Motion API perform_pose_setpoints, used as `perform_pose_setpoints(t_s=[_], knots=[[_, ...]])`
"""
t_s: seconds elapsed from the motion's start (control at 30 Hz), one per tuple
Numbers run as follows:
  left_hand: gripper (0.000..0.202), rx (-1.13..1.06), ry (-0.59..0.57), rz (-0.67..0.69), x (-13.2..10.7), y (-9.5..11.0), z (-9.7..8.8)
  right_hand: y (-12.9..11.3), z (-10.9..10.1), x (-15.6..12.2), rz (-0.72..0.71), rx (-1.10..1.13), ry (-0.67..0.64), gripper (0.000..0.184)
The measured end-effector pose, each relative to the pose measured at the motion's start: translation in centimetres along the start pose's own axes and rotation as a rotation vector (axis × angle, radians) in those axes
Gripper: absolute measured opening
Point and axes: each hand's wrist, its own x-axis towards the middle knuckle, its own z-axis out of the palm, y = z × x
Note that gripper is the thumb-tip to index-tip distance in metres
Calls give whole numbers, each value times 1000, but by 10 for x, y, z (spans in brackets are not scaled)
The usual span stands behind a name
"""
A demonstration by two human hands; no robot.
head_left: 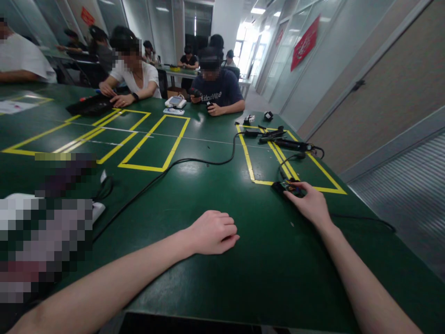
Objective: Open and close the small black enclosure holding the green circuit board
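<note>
My left hand [215, 233] rests on the green table in a loose fist, and nothing shows in its curled fingers. Over to the right, my right hand [312, 204] has its thumb and fingers around a small black electronic part with exposed coloured wires [288, 186]. This part lies at the front edge of the yellow-taped area, and its exact kind is hard to make out. A cable [283, 163] runs from it toward a black tube-shaped device [294, 145] farther back. Small black pieces [268, 116] sit beyond that.
A long black cable [181, 161] crosses the table [194, 195]. Yellow tape [141, 168] marks rectangles. At the left is a blurred-out area with a white object. Across the table, one person handles things by a black tray [91, 105]; another holds a dark tool near a white device [175, 101].
</note>
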Motion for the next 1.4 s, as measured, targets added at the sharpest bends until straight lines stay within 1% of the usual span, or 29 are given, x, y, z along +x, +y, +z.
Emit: perform_pose_setpoints(t_s=[0.07,0.1,0.2,0.23,0.27,0.3,0.33,0.4,0.47,0.67,0.77,0.83,0.93,1.0,1.07,1.13,1.27,1.33,1.4], knots=[[26,25,56,-45,1,0,-3,-28,9,-18,-141,95,-108,38],[24,36,96,-65,1,-1,-5,-43,13,-29,-238,168,-185,35],[23,50,194,-74,1,-4,-12,-89,18,-66,-590,375,-436,29],[25,45,195,-51,0,-6,-13,-101,17,-78,-710,420,-537,26],[27,35,175,-22,0,-8,-14,-110,15,-88,-791,437,-629,24],[30,20,142,5,-1,-10,-15,-116,13,-96,-842,435,-680,25],[32,1,102,26,-2,-11,-14,-120,11,-101,-886,432,-705,25],[37,-39,43,41,-4,-13,-13,-121,9,-105,-940,427,-699,24],[41,-73,22,33,-5,-15,-13,-118,9,-103,-981,418,-652,23],[40,-100,11,-29,-4,-18,-20,-111,13,-96,-1056,392,-471,26],[48,-120,4,-69,-5,-21,-22,-112,14,-96,-1068,417,-391,28],[55,-137,8,-84,-5,-22,-20,-113,16,-97,-1069,424,-361,30],[60,-164,57,-65,-6,-25,-17,-114,20,-97,-1057,400,-312,29],[56,-162,110,-48,-6,-26,-17,-115,23,-96,-1061,379,-265,27],[48,-133,147,-36,-5,-28,-18,-116,24,-95,-1057,370,-234,27],[40,-91,146,-31,-4,-29,-22,-117,23,-95,-1032,369,-252,35],[28,-31,64,-63,-4,-34,-29,-118,22,-97,-996,368,-392,60],[22,-14,17,-74,-4,-35,-30,-118,22,-97,-983,371,-445,61],[15,-6,-18,-84,-5,-37,-30,-119,21,-97,-963,374,-461,54]])
